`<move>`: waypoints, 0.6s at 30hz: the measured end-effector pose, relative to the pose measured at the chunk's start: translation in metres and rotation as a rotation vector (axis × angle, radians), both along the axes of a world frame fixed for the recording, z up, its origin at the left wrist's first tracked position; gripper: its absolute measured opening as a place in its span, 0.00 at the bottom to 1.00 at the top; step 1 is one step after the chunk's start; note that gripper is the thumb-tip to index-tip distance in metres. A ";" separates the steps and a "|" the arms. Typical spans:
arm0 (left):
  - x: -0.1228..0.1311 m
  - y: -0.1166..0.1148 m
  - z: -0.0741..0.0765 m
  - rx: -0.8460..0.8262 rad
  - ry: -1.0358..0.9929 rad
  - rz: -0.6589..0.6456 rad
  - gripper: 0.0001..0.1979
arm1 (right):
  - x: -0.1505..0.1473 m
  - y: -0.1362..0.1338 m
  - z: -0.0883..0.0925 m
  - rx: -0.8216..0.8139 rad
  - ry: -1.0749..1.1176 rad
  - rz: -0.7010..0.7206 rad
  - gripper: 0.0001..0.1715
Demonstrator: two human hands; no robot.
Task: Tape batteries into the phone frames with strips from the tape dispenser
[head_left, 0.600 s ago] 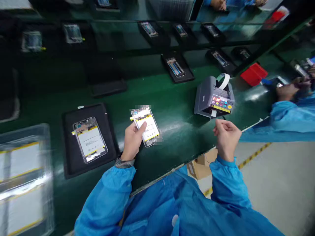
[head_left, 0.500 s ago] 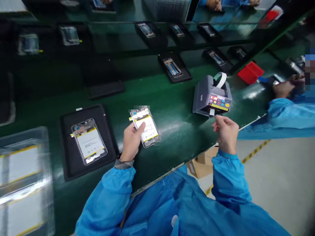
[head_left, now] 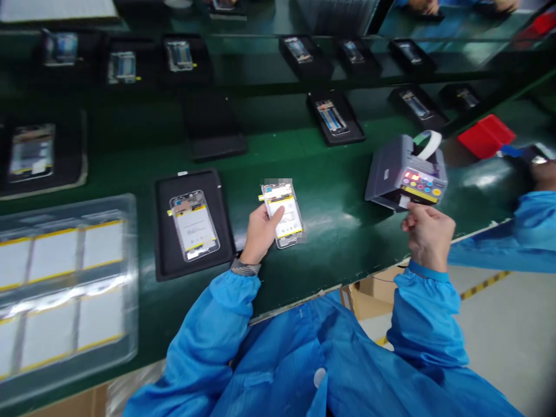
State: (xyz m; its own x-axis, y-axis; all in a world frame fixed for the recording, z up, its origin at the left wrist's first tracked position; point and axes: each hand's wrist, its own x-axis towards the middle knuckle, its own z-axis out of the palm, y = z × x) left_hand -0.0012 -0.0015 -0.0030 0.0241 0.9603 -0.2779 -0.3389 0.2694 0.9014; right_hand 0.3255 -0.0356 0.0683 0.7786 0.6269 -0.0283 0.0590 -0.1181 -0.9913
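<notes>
The left hand [head_left: 260, 234] grips a phone frame [head_left: 284, 223]; a clear tray [head_left: 132, 278] holds batteries [head_left: 99, 246].

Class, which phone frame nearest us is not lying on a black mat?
The phone frame in the left hand: it is held up, while the frame beside it lies on a black mat.

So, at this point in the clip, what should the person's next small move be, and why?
Probably draw the white tape strip out of the tape dispenser: the right hand has its fingertips right at it, while the left hand holds up the phone frame, seemingly ready to receive it.
</notes>
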 end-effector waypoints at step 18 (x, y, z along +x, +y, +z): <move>0.002 0.000 -0.004 0.042 -0.024 -0.006 0.27 | -0.164 -0.028 -0.038 -0.263 0.160 0.737 0.18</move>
